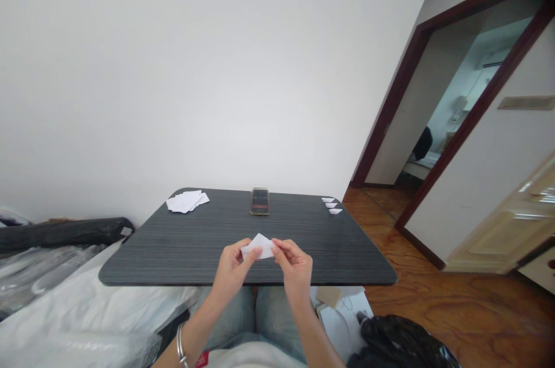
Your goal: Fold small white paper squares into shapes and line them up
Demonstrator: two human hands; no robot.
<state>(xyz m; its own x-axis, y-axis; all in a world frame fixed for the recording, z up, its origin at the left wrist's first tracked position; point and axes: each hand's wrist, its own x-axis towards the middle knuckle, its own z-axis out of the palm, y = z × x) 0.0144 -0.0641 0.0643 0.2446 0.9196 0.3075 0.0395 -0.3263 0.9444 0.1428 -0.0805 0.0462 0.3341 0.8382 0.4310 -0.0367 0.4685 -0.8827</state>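
A small folded piece of white paper (259, 245) is held above the near part of the dark table, its pointed top facing away from me. My left hand (235, 262) pinches its left side, thumb lying across the front. At the paper's right corner, my right hand (295, 264) grips with thumb and fingertips. Behind the fingers, the far side of the paper is hidden. A stack of white paper sheets (185, 202) lies at the table's back left. Several small folded paper pieces (332, 205) sit in a column at the back right.
A phone (259, 201) lies at the back middle of the dark table (173, 246), against the white wall. Plastic-wrapped bundles (52, 275) are on the left. Below the right edge are a white box (342, 322) and a black bag (399, 342). A doorway opens at right.
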